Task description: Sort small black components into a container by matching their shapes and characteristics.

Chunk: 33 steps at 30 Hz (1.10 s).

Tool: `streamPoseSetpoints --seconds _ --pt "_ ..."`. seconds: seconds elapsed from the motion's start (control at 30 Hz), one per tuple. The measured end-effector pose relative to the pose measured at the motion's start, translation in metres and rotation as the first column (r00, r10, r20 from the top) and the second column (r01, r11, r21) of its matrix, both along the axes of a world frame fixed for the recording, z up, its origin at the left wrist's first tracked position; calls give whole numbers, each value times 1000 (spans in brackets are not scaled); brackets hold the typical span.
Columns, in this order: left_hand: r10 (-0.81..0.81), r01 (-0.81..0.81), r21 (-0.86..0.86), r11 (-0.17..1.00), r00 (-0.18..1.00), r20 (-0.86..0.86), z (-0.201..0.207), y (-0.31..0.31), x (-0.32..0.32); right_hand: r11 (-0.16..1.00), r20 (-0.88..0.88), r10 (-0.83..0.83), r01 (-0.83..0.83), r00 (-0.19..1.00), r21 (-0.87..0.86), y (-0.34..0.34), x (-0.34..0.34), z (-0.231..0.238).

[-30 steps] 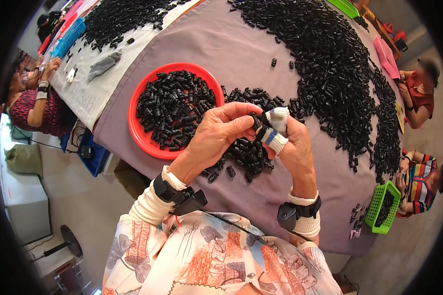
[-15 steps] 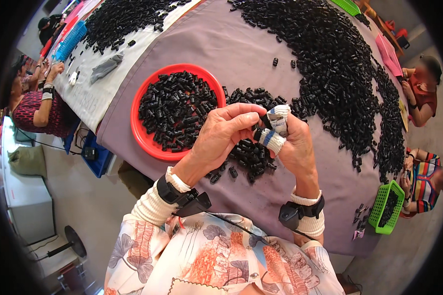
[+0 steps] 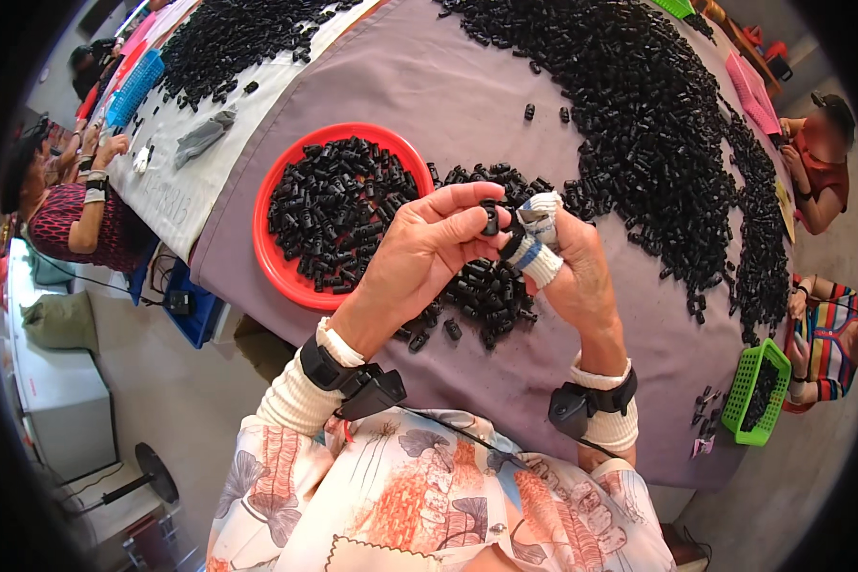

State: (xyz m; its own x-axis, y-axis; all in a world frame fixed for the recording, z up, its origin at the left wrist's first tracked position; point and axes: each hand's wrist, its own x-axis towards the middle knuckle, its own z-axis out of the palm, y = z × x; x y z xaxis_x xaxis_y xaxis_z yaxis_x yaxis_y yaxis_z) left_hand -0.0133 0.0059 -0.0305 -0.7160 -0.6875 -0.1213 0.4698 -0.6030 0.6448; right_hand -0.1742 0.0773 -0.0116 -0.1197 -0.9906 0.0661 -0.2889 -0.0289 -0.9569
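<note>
The left hand (image 3: 419, 243) pinches a small black cylinder (image 3: 490, 218) between thumb and fingertip, above a loose heap (image 3: 491, 297) of hard, stubby pieces. The right hand (image 3: 579, 272) curls beside it in ribbed knit finger covers (image 3: 541, 264); whether it grips anything, I cannot tell. Beyond, a smooth round red tray (image 3: 261, 229) and a slotted green basket (image 3: 754, 438) contain black pieces.

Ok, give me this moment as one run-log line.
left hand: pinches small black part | right hand: close beside, wearing white finger covers | red basin: black parts inside | large pile: ahead, right
</note>
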Motion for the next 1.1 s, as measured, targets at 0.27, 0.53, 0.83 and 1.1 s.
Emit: streamPoseSetpoints --seconds 0.27,0.53,0.83,1.1 --pt "-64 83 107 991 984 -168 -11 -1 3 998 -36 50 -51 998 -20 -5 -1 -5" --pt "-97 128 110 986 963 -250 -13 -1 2 992 -21 91 -89 996 86 -8 -1 -3" --pt "-114 119 27 992 980 -163 -11 2 2 993 -96 102 -96 990 66 -8 -2 1" --pt "-84 87 28 996 990 -113 -11 3 0 990 -79 139 -136 987 46 -9 -4 -6"
